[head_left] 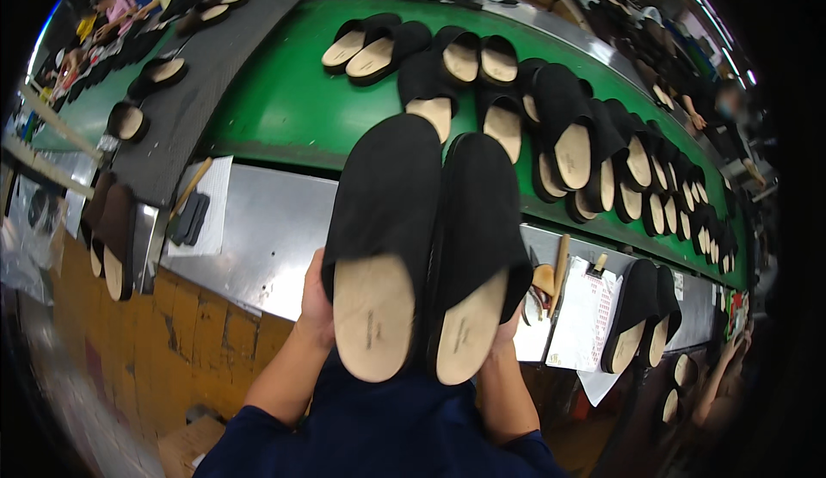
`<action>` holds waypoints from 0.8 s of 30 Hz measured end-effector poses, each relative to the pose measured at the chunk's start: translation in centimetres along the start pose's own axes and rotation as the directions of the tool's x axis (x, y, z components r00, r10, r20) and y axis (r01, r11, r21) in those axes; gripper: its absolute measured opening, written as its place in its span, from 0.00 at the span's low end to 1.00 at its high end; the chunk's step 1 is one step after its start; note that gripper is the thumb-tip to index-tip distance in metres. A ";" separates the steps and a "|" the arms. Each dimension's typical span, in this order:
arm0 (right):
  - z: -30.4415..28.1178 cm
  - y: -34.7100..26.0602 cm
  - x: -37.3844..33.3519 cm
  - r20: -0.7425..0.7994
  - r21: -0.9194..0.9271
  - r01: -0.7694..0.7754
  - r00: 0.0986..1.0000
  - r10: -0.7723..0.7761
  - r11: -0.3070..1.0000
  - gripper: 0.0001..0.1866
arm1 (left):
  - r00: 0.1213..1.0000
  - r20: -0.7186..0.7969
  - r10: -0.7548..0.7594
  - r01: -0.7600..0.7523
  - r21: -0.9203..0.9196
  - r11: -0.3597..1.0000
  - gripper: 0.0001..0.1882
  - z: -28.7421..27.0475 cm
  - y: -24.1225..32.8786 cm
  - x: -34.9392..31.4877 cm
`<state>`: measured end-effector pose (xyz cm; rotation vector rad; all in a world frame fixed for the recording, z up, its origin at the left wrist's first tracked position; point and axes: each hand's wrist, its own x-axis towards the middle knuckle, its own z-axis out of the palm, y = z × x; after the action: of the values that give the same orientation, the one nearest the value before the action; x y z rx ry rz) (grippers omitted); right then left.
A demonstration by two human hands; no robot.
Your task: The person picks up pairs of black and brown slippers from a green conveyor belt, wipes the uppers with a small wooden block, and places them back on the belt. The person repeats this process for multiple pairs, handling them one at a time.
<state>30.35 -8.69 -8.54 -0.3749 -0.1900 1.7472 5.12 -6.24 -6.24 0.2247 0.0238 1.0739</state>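
A pair of black closed-toe slippers with beige insoles is held up side by side in front of me, toes pointing away. My left hand [317, 302] grips the left slipper [385, 190] along its outer side, the fingers mostly hidden behind it. On the other side, my right hand [508, 330] is closed on the right slipper [480, 211], and its fingers are hidden as well. The two slippers are nearly touching along their inner edges.
Beyond a metal ledge [267, 228] runs a green conveyor belt [275, 91] bearing many black slippers [572, 147]. At right are a clipboard with paper [589, 314] and another slipper pair [637, 314]. Brown slippers [116, 237] hang at left. Other people [727, 121] stand farther off.
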 end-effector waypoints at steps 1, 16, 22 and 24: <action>0.8 0.5 0.0 -0.126 0.015 -0.024 0.992 0.025 1.000 0.28 | 0.960 -0.267 0.086 -0.078 0.038 0.996 0.27 -0.7 -0.8 -0.2; -0.8 1.5 0.4 -0.016 -0.007 -0.218 0.976 0.218 0.976 0.23 | 0.975 -0.221 0.031 -0.062 -0.136 0.989 0.29 -2.3 -2.0 0.2; 0.8 -2.1 0.4 -0.057 -0.533 0.050 0.994 -0.095 0.845 0.25 | 0.956 -0.222 0.190 -0.143 0.212 0.967 0.31 -1.6 0.8 -0.3; 3.1 -3.1 0.3 -0.039 -0.653 0.183 0.961 -0.274 0.735 0.28 | 0.932 -0.185 0.312 -0.211 0.424 0.881 0.32 -1.2 1.9 -0.6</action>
<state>32.06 -7.51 -4.64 -0.9317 -0.7261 1.3575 3.00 -5.70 -7.12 0.4702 0.4545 1.3614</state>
